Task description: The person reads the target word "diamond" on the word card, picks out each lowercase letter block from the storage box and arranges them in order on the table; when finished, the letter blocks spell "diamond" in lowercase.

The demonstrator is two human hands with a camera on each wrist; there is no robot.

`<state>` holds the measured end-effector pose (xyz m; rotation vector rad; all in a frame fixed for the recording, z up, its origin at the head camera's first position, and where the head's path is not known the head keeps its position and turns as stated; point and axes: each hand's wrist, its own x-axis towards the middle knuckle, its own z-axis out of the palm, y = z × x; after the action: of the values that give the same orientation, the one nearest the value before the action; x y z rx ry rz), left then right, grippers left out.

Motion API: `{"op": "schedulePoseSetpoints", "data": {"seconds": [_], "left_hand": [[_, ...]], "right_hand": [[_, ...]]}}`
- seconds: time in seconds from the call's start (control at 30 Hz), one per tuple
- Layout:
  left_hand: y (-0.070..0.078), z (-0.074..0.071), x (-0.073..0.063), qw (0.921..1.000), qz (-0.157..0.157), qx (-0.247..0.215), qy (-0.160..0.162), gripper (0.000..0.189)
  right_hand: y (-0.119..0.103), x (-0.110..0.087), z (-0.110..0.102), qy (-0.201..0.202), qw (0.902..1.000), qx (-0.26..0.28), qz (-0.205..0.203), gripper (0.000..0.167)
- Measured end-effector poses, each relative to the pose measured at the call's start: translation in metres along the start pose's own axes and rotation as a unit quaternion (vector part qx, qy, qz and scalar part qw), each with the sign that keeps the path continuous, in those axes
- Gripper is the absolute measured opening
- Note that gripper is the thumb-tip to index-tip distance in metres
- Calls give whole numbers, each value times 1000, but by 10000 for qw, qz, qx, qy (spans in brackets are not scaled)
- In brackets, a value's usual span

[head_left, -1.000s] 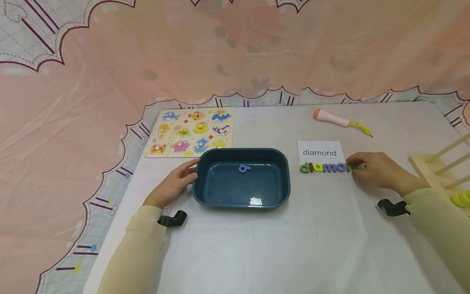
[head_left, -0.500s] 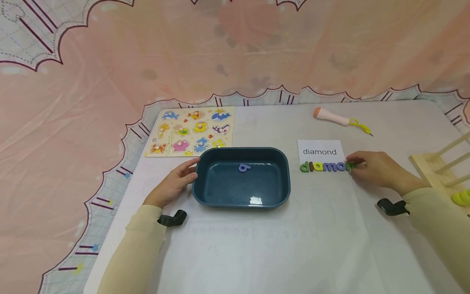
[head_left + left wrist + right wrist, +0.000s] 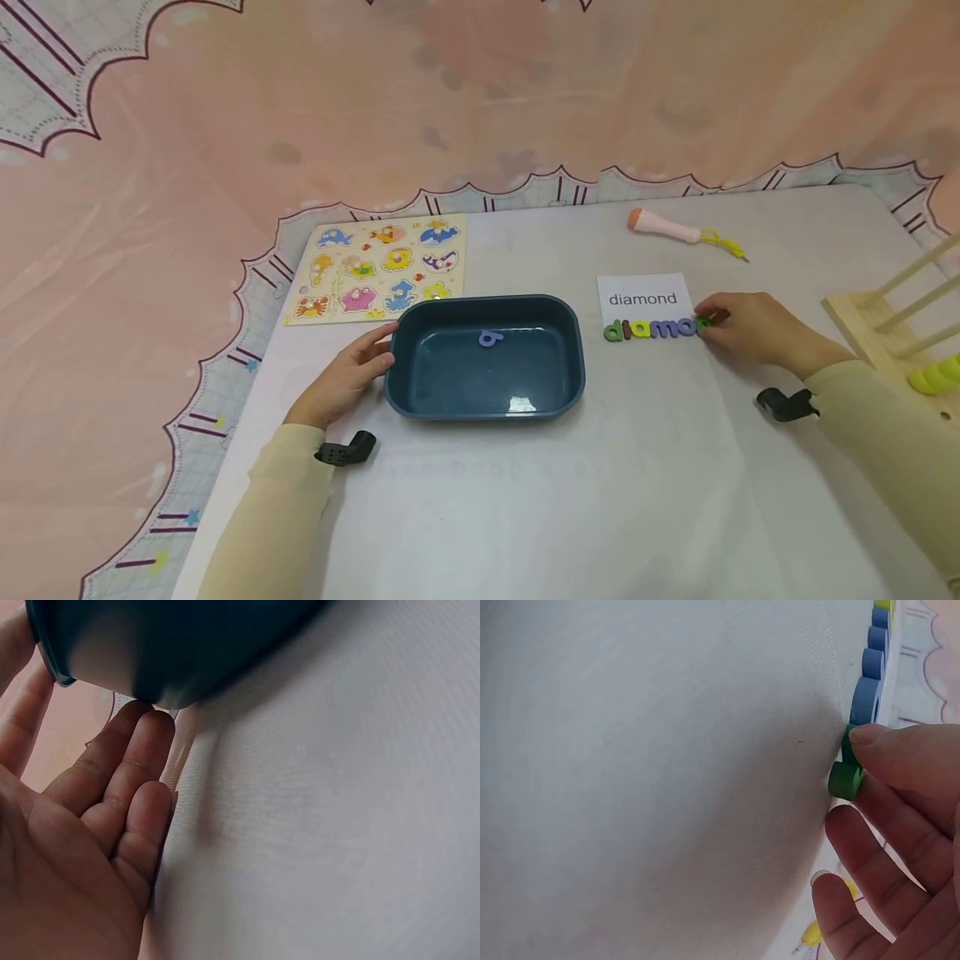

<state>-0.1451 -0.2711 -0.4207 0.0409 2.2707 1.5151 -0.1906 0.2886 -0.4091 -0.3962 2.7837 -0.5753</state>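
My left hand (image 3: 341, 375) rests against the left rim of a dark teal plastic tray (image 3: 485, 408). Thumb and index finger touch the rim, and in the left wrist view the other fingers lie loosely extended by its wall. Inside the tray is one purple letter (image 3: 491, 338) with a round loop. My right hand (image 3: 757, 329) pinches a green letter n (image 3: 846, 780) at the end of a row of coloured letters (image 3: 648, 330), partly covered by the fingertips. That row lies along the lower edge of a white card (image 3: 641, 287) printed "diamond".
A wooden peg puzzle (image 3: 375, 271) of sea animals lies behind the tray. At the back right is a pink torch-like object (image 3: 663, 225) with a yellow strap. A wooden rack (image 3: 888, 333) with rods and a yellow-green piece (image 3: 937, 375) stands at the right edge.
The head view has shifted slightly, so everything sits a bit further left and higher. Both hands stay at their places, the right one still on the green n.
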Motion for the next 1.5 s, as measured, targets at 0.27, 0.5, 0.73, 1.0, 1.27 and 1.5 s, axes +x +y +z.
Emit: {"op": "schedulePoseSetpoints", "data": {"seconds": [0.27,0.5,0.73,1.0,1.27,1.5], "left_hand": [[-1,1,1,10000,42,-29,17,64],[-3,1,2,9999,77,-97,12,63],[-3,2,2,9999,102,-99,14,63],[-3,2,2,9999,93,-59,39,62],[-4,1,2,9999,143,-63,45,61],[-5,0,3,9998,174,-114,47,60]], "right_hand": [[-3,0,0,-144,9999,2,78,37],[-6,-1,2,-156,9998,18,93,36],[-6,0,4,-122,9999,2,32,36],[-5,0,6,-156,9999,33,56,35],[-7,0,6,-130,9999,33,-9,35],[-8,3,5,-133,9999,-17,-7,36]]}}
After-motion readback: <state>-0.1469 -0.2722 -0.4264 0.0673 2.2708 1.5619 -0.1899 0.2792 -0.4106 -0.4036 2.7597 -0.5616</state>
